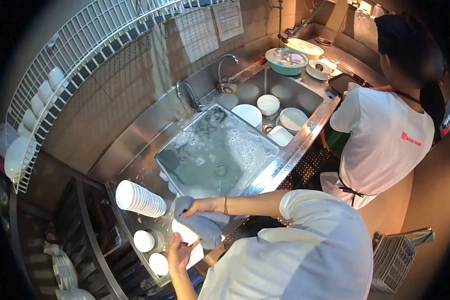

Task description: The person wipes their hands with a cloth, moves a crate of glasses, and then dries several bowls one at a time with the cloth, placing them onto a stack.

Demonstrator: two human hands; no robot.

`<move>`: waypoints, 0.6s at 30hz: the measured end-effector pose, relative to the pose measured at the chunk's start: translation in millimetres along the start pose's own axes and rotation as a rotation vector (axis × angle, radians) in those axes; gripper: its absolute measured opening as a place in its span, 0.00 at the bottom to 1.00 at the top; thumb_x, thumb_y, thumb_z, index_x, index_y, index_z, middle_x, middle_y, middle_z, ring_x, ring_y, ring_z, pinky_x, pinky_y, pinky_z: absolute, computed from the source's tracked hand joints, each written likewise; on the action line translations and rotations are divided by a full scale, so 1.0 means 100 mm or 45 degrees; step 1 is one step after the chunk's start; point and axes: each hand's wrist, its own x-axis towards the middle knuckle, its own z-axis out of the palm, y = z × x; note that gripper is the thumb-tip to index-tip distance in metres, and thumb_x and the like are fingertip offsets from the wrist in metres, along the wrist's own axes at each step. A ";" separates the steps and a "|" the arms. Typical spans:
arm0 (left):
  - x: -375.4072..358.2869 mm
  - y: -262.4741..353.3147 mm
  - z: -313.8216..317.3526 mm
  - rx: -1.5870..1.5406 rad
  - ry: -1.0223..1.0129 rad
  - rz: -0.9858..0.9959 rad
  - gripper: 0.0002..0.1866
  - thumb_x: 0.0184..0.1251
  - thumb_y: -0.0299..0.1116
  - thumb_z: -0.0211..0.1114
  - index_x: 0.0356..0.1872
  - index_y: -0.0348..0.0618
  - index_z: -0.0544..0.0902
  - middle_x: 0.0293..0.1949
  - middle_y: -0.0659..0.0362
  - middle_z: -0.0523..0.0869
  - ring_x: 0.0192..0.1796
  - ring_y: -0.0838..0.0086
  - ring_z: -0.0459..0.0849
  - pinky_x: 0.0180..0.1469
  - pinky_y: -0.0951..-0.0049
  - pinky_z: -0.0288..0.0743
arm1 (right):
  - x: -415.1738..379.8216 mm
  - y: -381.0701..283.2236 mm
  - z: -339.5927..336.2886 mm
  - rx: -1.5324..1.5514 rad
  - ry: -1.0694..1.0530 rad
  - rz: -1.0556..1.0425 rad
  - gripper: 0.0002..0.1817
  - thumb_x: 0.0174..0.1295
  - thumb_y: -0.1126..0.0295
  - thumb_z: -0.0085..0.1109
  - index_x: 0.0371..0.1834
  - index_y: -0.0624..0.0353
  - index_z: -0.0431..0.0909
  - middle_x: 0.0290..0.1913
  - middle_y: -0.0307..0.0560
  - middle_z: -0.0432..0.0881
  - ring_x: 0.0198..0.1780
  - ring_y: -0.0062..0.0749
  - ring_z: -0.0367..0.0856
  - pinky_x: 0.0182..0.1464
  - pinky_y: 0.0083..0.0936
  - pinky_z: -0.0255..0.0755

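My right hand [204, 206] is closed on a grey-blue cloth [205, 225], which is bunched over a white bowl or cup [183, 232]. From below, my left hand [179, 252] grips this white piece; the cloth hides much of its shape. Beside my hands, a tall stack of white cups [140, 198] leans on the steel counter [152, 222]. Nearer the counter's end stand a smaller white stack [144, 241] and a white cup [158, 264]. Another white piece [195, 256] shows just past my left fingers.
A sink full of soapy water [205, 165] lies ahead. The second sink [305, 97] holds white bowls [268, 104] under a running tap. A green basin [286, 62] sits beyond. At right stands a co-worker [385, 140]. A wire rack [40, 95] with white dishes hangs upper left.
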 end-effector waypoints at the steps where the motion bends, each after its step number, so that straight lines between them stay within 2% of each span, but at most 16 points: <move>1: -0.03 0.03 -0.04 -0.047 -0.167 -0.052 0.23 0.64 0.40 0.57 0.58 0.44 0.67 0.54 0.55 0.74 0.55 0.65 0.75 0.54 0.53 0.69 | 0.02 -0.04 -0.03 -0.013 0.045 -0.073 0.16 0.55 0.67 0.62 0.46 0.61 0.77 0.40 0.40 0.81 0.38 0.23 0.79 0.45 0.22 0.73; 2: -0.05 0.05 -0.06 -0.093 -0.335 -0.107 0.22 0.63 0.36 0.59 0.57 0.42 0.68 0.53 0.55 0.75 0.54 0.65 0.75 0.54 0.51 0.70 | 0.03 -0.06 -0.04 -0.022 0.091 -0.149 0.16 0.55 0.68 0.62 0.46 0.61 0.77 0.40 0.41 0.81 0.38 0.23 0.79 0.46 0.22 0.73; 3: -0.03 0.07 -0.06 -0.126 -0.351 -0.061 0.19 0.62 0.31 0.60 0.53 0.40 0.70 0.49 0.54 0.78 0.52 0.65 0.76 0.54 0.51 0.71 | 0.06 -0.09 -0.05 -0.022 0.086 -0.135 0.16 0.55 0.68 0.62 0.46 0.61 0.77 0.40 0.41 0.81 0.38 0.23 0.79 0.46 0.22 0.73; 4: -0.05 0.13 0.09 -0.138 -0.337 -0.054 0.19 0.62 0.31 0.60 0.53 0.40 0.70 0.49 0.54 0.78 0.52 0.65 0.76 0.54 0.51 0.71 | 0.10 -0.12 -0.04 -0.113 0.341 -0.331 0.17 0.53 0.68 0.62 0.46 0.60 0.77 0.43 0.44 0.80 0.41 0.26 0.79 0.48 0.25 0.72; 5: -0.06 0.18 0.22 -0.055 -0.211 0.145 0.19 0.61 0.32 0.61 0.52 0.40 0.71 0.48 0.56 0.79 0.51 0.66 0.77 0.51 0.55 0.71 | 0.14 -0.12 -0.02 -0.208 0.590 -0.525 0.17 0.52 0.68 0.62 0.46 0.60 0.77 0.46 0.48 0.79 0.44 0.29 0.78 0.51 0.27 0.71; 6: -0.06 0.21 0.32 0.028 -0.071 0.345 0.19 0.60 0.34 0.63 0.51 0.40 0.72 0.46 0.57 0.79 0.49 0.67 0.78 0.49 0.59 0.72 | 0.19 -0.07 0.08 -0.215 0.572 -0.496 0.17 0.52 0.68 0.62 0.46 0.60 0.77 0.46 0.48 0.79 0.44 0.29 0.78 0.51 0.27 0.71; 8: 0.05 0.27 0.39 0.132 0.032 0.631 0.17 0.62 0.30 0.60 0.51 0.39 0.72 0.45 0.57 0.79 0.46 0.72 0.78 0.46 0.67 0.74 | 0.29 0.12 0.44 -0.439 0.866 -1.187 0.23 0.49 0.66 0.62 0.51 0.57 0.75 0.59 0.55 0.69 0.58 0.40 0.69 0.61 0.34 0.60; 10: 0.12 0.35 0.53 0.168 0.244 0.731 0.15 0.62 0.27 0.58 0.50 0.39 0.73 0.42 0.59 0.79 0.42 0.77 0.79 0.43 0.75 0.73 | 0.33 0.35 0.70 -1.396 0.992 -1.451 0.33 0.46 0.63 0.64 0.60 0.52 0.69 0.67 0.60 0.55 0.66 0.49 0.56 0.67 0.40 0.48; 12: 0.10 0.35 0.43 0.457 0.287 0.786 0.13 0.61 0.26 0.59 0.47 0.37 0.75 0.38 0.60 0.81 0.39 0.79 0.79 0.41 0.80 0.72 | 0.21 0.20 0.73 -1.827 0.764 -1.720 0.38 0.44 0.62 0.65 0.63 0.52 0.65 0.68 0.62 0.53 0.68 0.57 0.52 0.68 0.43 0.41; 14: 0.04 0.27 0.48 0.509 0.150 0.914 0.09 0.60 0.25 0.60 0.41 0.36 0.78 0.33 0.64 0.80 0.34 0.81 0.76 0.37 0.80 0.71 | 0.33 0.05 0.58 -1.332 0.670 -1.626 0.33 0.47 0.61 0.64 0.59 0.56 0.69 0.66 0.59 0.56 0.64 0.48 0.60 0.63 0.41 0.55; 15: 0.00 0.31 0.57 0.642 0.178 0.921 0.07 0.58 0.24 0.60 0.38 0.35 0.79 0.30 0.63 0.79 0.32 0.81 0.75 0.34 0.80 0.68 | 0.43 -0.03 0.67 -0.220 0.134 -1.708 0.22 0.56 0.58 0.56 0.51 0.61 0.74 0.59 0.53 0.67 0.57 0.37 0.69 0.53 0.33 0.67; 16: -0.02 0.40 0.62 0.774 0.193 0.912 0.05 0.57 0.24 0.61 0.35 0.35 0.79 0.28 0.62 0.78 0.29 0.81 0.73 0.31 0.80 0.66 | 0.50 0.18 -0.02 -0.663 0.478 -1.354 0.21 0.62 0.57 0.45 0.48 0.62 0.74 0.49 0.46 0.74 0.49 0.28 0.74 0.46 0.27 0.72; 18: 0.14 0.60 0.49 1.249 0.222 1.200 0.03 0.56 0.22 0.62 0.30 0.33 0.78 0.24 0.58 0.75 0.25 0.77 0.71 0.27 0.77 0.62 | 0.26 -0.03 0.23 -0.400 0.400 -0.833 0.23 0.63 0.62 0.46 0.58 0.65 0.65 0.52 0.51 0.73 0.51 0.31 0.73 0.56 0.32 0.69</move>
